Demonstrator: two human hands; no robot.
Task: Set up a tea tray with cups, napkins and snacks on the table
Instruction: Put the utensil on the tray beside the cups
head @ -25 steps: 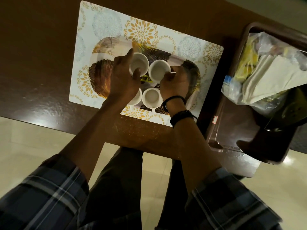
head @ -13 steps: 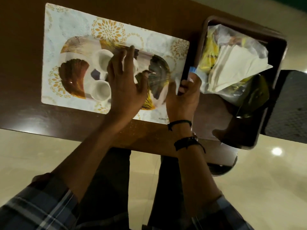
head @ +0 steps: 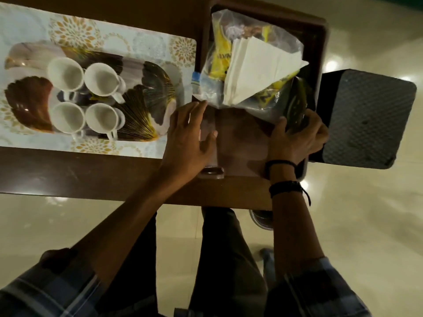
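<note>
Several white cups stand together on a patterned serving tray, which lies on a floral placemat. To its right, a brown plastic tray holds a clear bag of yellow snacks, a stack of white napkins and a dark green packet. My left hand lies open over the brown tray's left rim, fingertips at the bag's corner. My right hand is curled around the lower end of the dark green packet at the tray's right side.
The wooden table ends close to my legs, and the brown tray reaches its right end. A black textured seat stands just right of the tray. Glossy tiled floor lies below.
My left hand left the cups and moved right to the brown tray's left rim. My right hand moved from the bag's left corner across to the dark green packet. The view shifted right.
</note>
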